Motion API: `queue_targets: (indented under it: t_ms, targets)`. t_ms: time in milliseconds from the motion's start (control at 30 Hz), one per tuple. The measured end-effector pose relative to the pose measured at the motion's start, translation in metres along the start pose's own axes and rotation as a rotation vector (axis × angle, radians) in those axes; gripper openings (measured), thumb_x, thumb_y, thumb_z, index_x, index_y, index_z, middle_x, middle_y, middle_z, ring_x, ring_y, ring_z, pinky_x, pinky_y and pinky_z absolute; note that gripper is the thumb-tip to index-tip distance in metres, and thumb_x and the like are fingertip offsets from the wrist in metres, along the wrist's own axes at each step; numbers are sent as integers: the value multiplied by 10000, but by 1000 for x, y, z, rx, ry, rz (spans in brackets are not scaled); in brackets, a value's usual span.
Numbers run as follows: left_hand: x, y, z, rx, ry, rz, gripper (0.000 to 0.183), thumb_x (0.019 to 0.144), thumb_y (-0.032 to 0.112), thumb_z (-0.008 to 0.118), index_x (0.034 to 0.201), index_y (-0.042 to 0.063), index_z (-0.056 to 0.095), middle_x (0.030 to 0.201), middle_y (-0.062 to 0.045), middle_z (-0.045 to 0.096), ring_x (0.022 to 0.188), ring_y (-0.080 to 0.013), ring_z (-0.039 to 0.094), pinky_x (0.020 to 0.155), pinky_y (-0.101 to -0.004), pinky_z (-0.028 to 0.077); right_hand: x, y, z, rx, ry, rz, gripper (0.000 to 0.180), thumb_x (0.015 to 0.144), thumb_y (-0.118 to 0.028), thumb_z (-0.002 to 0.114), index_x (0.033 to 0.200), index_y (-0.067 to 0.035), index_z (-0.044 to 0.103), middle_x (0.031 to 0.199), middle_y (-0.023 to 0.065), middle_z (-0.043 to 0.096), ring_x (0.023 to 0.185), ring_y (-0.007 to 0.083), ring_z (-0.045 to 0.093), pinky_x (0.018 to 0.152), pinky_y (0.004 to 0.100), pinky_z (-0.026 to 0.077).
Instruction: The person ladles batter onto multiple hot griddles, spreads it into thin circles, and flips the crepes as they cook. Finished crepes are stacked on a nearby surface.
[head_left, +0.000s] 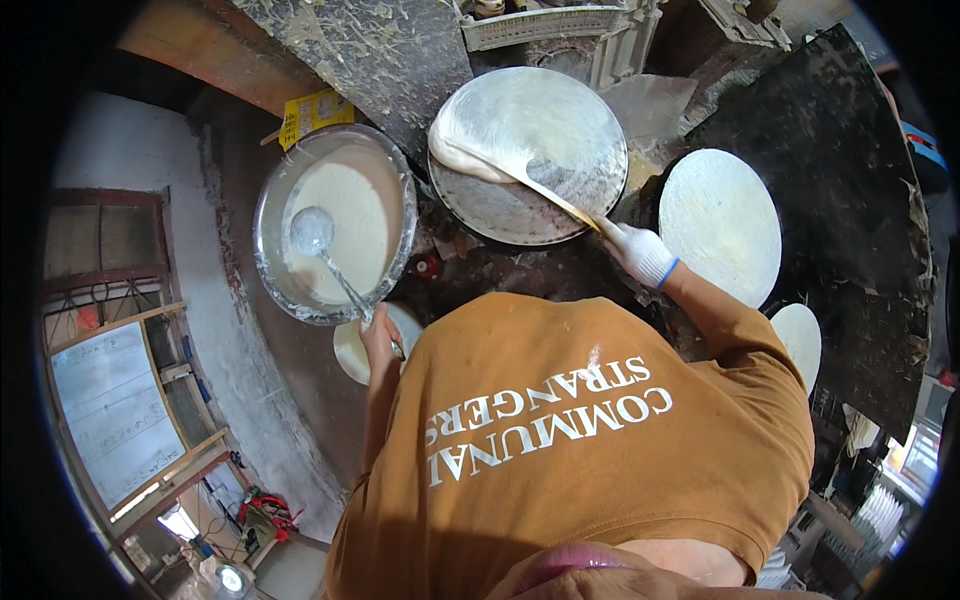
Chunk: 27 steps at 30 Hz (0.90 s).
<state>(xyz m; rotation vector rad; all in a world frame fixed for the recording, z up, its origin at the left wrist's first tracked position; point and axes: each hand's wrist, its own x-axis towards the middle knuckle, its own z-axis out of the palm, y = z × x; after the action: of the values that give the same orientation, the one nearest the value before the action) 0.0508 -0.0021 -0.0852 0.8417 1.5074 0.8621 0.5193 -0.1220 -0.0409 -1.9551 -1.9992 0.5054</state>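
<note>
My bare left hand (382, 337) grips the handle of a metal ladle (341, 277), whose bowl rests in the pale batter (360, 217) of a large metal basin (262, 217). On the right, my right hand (637, 251) wears a white knit glove with a blue cuff. It holds a long, thin spreader (559, 199) against a round griddle (510, 210). A thin layer of batter (532, 105) covers the far part of that griddle, with a thick fold at its left edge. The near part shows bare, darker metal.
Right of the griddle lies a round pale sheet (720, 229), with another (796, 345) closer to me. A dark board (840, 187) stretches along the right. Below the basin sits a pale round container (351, 352). A plastic crate (547, 30) stands behind the griddle; a yellow packet (319, 116) is behind the basin.
</note>
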Motion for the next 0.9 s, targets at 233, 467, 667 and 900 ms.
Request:
queue_targets:
  t_ms: [233, 467, 667, 900]
  targets:
    - [-9, 11, 18, -48, 24, -86, 339, 878, 172, 561, 580, 109, 411, 419, -2, 357, 339, -122, 352, 341, -263, 296, 107, 21, 12, 79, 161, 95, 322, 936, -273, 435, 1185, -72, 478, 732, 249, 599, 693, 437, 583, 632, 499, 471]
    - [-38, 11, -3, -5, -38, -12, 251, 878, 173, 578, 691, 104, 426, 419, 0, 366, 328, -113, 337, 336, -260, 283, -3, 12, -7, -44, -174, -47, 394, 919, -227, 472, 1285, -93, 411, 795, 208, 600, 685, 386, 601, 598, 468, 479]
    - [-71, 20, 12, 133, 97, -104, 268, 872, 187, 578, 678, 101, 415, 423, -5, 364, 328, -120, 344, 328, -284, 288, 48, 22, 0, 69, 60, 1, 396, 934, -252, 459, 1295, -98, 411, 822, 218, 614, 732, 396, 603, 617, 467, 487]
    - [-36, 44, 11, 57, -84, -45, 210, 877, 147, 582, 764, 97, 413, 447, 10, 377, 355, -93, 359, 354, -245, 313, 58, -31, -30, 112, -208, 20, 350, 932, -249, 439, 1230, -71, 481, 818, 257, 604, 777, 417, 587, 708, 470, 463]
